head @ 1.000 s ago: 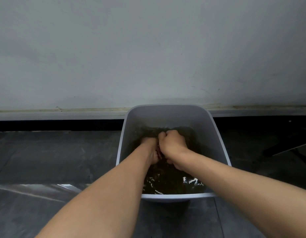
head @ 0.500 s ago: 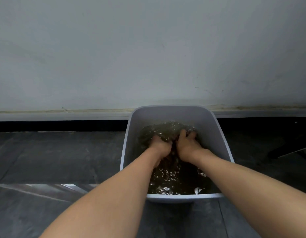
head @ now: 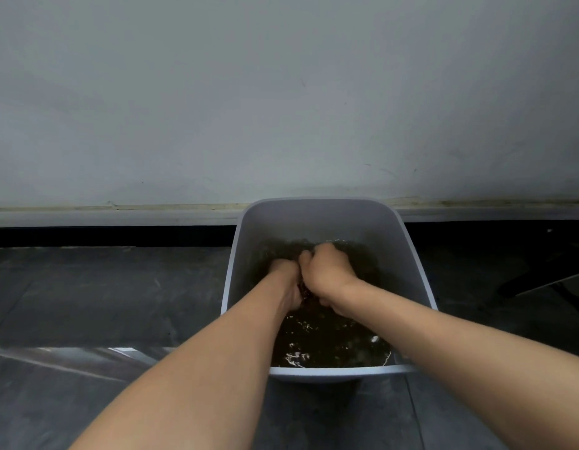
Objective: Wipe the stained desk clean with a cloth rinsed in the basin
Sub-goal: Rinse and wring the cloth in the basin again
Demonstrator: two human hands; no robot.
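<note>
Grip: left hand (head: 285, 282), right hand (head: 325, 271) clenched together on cloth (head: 303, 291) (half submerged) in basin (head: 314, 219).

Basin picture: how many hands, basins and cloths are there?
Bare hands: 2, left hand, right hand
Pale grey plastic basin: 1
Dark wet cloth bunched between the hands: 1
Total: 4

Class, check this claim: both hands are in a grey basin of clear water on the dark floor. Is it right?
No: the head view shows the water dark, not clear. The left hand and right hand are in the grey basin.
</note>
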